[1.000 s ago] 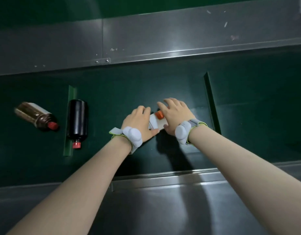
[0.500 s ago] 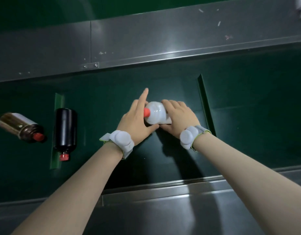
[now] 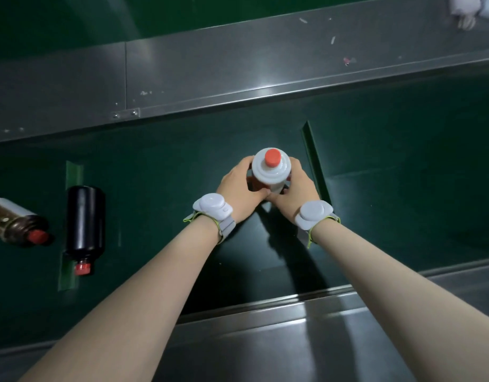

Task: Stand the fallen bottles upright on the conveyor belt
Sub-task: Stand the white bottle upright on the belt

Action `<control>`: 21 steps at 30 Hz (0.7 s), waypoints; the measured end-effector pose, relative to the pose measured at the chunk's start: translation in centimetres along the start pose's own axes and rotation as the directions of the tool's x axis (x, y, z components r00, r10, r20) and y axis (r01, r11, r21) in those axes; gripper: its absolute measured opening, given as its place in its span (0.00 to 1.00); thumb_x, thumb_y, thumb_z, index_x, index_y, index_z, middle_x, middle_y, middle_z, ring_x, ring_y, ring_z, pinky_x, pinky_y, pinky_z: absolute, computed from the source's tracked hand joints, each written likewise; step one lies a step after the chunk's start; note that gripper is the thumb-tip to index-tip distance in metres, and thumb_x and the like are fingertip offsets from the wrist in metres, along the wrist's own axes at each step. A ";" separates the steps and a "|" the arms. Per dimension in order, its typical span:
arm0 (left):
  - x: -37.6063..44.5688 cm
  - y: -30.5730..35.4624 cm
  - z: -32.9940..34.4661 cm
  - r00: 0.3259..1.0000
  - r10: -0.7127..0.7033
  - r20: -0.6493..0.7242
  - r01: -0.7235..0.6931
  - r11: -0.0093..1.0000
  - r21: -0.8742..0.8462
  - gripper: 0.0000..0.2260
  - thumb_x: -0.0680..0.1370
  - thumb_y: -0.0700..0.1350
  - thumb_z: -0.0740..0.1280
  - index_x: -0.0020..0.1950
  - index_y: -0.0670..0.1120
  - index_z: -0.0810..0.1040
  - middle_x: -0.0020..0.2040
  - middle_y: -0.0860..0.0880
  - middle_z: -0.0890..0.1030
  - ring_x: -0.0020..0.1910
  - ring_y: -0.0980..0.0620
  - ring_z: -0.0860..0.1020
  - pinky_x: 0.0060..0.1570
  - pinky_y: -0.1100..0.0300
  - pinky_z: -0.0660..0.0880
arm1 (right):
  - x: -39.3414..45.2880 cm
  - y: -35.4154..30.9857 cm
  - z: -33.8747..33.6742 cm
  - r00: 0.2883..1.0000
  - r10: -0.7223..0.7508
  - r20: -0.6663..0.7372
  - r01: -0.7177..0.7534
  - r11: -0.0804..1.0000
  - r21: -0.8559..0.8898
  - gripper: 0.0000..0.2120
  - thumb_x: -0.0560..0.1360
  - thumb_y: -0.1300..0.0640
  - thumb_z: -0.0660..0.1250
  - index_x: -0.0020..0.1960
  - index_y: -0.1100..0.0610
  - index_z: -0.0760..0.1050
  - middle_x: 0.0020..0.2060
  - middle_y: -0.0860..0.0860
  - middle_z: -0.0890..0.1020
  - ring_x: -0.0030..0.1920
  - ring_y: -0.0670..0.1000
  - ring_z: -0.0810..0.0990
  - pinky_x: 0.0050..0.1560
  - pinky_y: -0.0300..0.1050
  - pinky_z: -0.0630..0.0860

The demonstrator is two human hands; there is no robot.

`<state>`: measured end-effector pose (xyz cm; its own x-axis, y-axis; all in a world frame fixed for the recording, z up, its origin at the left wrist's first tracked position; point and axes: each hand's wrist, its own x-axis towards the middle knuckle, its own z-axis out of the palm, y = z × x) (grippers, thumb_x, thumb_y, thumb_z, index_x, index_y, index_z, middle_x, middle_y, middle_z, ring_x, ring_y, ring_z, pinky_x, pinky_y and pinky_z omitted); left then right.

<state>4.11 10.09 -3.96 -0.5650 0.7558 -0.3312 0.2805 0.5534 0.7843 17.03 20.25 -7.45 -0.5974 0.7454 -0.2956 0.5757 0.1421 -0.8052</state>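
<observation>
Both hands are wrapped round the white bottle (image 3: 270, 172), and it stands upright on the green belt (image 3: 169, 172), red cap (image 3: 273, 158) pointing straight up at the camera. The left hand (image 3: 239, 188) curls in from its side, fingers closed against the bottle's body; the right hand (image 3: 298, 188) mirrors it on the other side. The thumbs meet on the near side, touching each other just below the bottle's shoulder. Whether the base sits flat on the belt cannot be told, as the hands and the bottle itself hide it. Grey wrist bands ride on both wrists.

Just past the right hand runs a raised cleat (image 3: 315, 164) across the belt, near the knuckles but apart from them. Well off to the left of the left hand, a black bottle (image 3: 85, 221) lies on its side, its red cap toward the near edge, resting over a second cleat (image 3: 72, 172). Further left again, a brown bottle (image 3: 14, 221) lies tilted, partly cut off by the frame edge. Steel rails (image 3: 265, 67) border the belt far and near.
</observation>
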 end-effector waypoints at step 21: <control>-6.0 -1.3 -14.3 0.968 0.165 -0.189 -0.129 0.974 0.186 0.22 0.79 0.57 0.73 0.71 0.53 0.78 0.70 0.54 0.78 0.66 0.53 0.80 0.65 0.51 0.78 | -5.1 -14.7 -0.3 0.882 -0.459 -0.110 0.364 0.809 -0.461 0.44 0.74 0.40 0.74 0.82 0.58 0.61 0.74 0.60 0.71 0.75 0.64 0.69 0.77 0.60 0.63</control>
<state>-3.99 -0.18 4.55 -0.6471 0.7568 -0.0925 0.4906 0.5063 0.7092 11.79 14.54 6.01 -0.7297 0.6634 0.1656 0.5057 0.6866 -0.5224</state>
